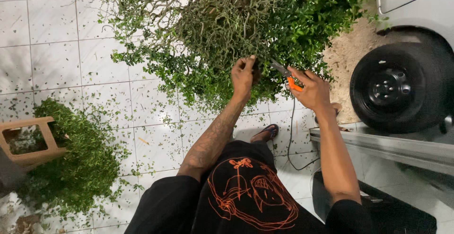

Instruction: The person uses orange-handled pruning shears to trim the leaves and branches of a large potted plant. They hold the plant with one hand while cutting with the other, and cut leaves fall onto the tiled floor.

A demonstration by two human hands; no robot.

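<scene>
Orange-handled metal pruning shears (288, 77) sit clenched in the right hand (309, 91), blades at the dense small-leaved green shrub (246, 30); the left hand (243, 73) pinches a twig. Best snip clear of those fingers.

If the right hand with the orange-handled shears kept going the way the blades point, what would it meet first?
Most likely the bush's thin twigs just beside the left hand; the shears in the right hand point up-left into them. Depth is unclear, so the left-hand fingers might come first.
</scene>
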